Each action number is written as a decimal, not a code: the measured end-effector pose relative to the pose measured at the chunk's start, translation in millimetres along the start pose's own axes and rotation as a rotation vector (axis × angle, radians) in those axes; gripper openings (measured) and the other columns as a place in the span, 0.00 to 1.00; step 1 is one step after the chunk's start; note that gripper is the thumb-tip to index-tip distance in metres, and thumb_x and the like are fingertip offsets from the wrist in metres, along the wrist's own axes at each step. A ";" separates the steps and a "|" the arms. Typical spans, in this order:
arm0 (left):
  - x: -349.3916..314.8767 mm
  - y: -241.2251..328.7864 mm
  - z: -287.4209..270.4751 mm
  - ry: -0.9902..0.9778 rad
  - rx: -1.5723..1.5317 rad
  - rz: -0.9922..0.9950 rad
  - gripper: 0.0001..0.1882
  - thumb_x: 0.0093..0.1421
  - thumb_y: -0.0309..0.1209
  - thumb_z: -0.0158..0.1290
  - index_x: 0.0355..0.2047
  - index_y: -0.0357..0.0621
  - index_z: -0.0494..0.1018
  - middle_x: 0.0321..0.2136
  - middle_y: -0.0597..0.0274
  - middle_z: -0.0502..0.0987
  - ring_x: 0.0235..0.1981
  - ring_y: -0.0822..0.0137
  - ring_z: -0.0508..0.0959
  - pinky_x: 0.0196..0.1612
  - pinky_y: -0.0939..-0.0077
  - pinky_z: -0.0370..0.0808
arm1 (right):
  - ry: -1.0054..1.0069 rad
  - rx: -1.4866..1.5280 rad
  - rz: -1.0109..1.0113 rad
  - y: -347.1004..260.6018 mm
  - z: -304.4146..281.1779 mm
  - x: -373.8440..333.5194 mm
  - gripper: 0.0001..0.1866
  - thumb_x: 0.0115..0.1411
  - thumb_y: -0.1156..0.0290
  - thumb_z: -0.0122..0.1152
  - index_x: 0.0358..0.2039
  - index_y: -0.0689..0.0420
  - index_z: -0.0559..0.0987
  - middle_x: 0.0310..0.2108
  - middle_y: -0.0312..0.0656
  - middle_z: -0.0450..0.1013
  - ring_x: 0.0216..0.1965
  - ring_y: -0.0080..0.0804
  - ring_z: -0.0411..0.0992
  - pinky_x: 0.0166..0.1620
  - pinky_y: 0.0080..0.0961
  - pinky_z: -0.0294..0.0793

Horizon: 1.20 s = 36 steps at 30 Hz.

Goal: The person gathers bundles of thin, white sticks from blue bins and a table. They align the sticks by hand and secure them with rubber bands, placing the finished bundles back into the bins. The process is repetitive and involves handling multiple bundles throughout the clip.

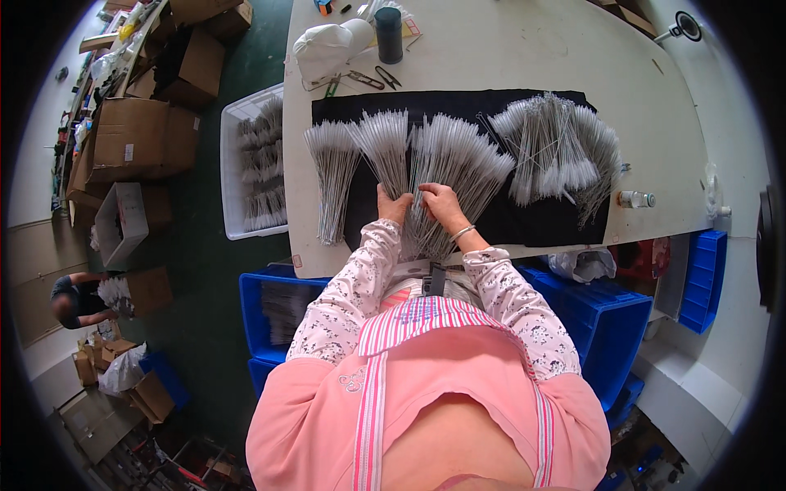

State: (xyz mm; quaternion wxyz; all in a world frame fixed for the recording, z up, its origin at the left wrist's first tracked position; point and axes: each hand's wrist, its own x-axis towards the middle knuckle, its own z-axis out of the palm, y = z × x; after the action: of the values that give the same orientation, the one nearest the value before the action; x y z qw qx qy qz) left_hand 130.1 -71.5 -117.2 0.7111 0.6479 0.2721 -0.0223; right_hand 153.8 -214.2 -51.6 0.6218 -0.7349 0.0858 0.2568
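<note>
My left hand (394,204) is closed round the wire handles of a bundle of thin brushes (383,139), whose white bristle ends point away from me. Just beside it, my right hand (444,206) has its fingertips pinched at the wire handles along the left edge of a larger fanned pile of brushes (463,151). How many wires those fingers grip is too small to make out. To the left lies another bundle of brushes (333,176). Further right, a heap of brushes (557,147) has bristle ends pointing both ways. All rest on a black cloth (491,221).
On the pale table (508,49) are a white cap (323,51), a dark cup (390,37), thread snips (366,79) and a small glass jar (636,199). A white crate (232,184) of brushes stands left. Blue crates (602,323) flank me. Another person (74,301) is far left.
</note>
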 end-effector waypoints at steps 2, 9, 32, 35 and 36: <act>-1.1 -5.2 -1.3 0.024 -0.032 0.030 0.33 0.43 0.28 0.59 0.50 0.35 0.60 0.40 0.53 0.73 0.38 0.63 0.74 0.43 0.73 0.70 | -0.120 -0.013 0.067 4.6 4.7 5.1 0.17 0.57 0.73 0.47 0.45 0.64 0.75 0.17 0.39 0.73 0.13 0.23 0.68 0.16 0.20 0.66; -32.8 -1.8 2.6 0.123 -0.175 0.303 0.17 0.52 0.24 0.56 0.37 0.46 0.60 0.23 0.67 0.69 0.21 0.76 0.71 0.24 0.82 0.70 | -0.169 -0.090 0.175 24.0 2.6 1.4 0.19 0.59 0.68 0.50 0.50 0.59 0.73 0.15 0.37 0.72 0.10 0.21 0.66 0.14 0.18 0.66; -91.4 75.6 -52.6 0.163 -0.367 0.097 0.16 0.52 0.22 0.51 0.38 0.40 0.58 0.19 0.60 0.68 0.15 0.70 0.71 0.18 0.75 0.73 | -0.095 0.146 0.604 34.5 42.6 6.2 0.26 0.59 0.61 0.43 0.52 0.68 0.66 0.37 0.56 0.74 0.28 0.45 0.77 0.28 0.34 0.77; -75.1 53.2 -61.1 0.147 -0.390 -0.011 0.20 0.50 0.21 0.52 0.42 0.42 0.57 0.20 0.59 0.70 0.15 0.69 0.72 0.17 0.75 0.73 | -0.059 0.468 0.703 29.7 71.0 -9.9 0.35 0.62 0.43 0.33 0.49 0.67 0.64 0.42 0.58 0.72 0.39 0.48 0.74 0.40 0.39 0.74; -71.3 49.4 -62.1 0.134 -0.394 -0.041 0.21 0.50 0.21 0.53 0.43 0.42 0.57 0.20 0.59 0.70 0.15 0.69 0.72 0.16 0.74 0.73 | -0.048 0.596 0.712 23.8 75.6 -13.8 0.36 0.63 0.41 0.31 0.47 0.66 0.67 0.39 0.56 0.73 0.38 0.45 0.74 0.39 0.36 0.74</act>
State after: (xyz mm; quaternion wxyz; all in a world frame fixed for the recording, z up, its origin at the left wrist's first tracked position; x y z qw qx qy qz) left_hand 66.2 -28.6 -43.4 0.8037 0.4907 0.3312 0.0598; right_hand 111.0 -149.5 -72.8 0.6807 -0.4428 0.3884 0.4355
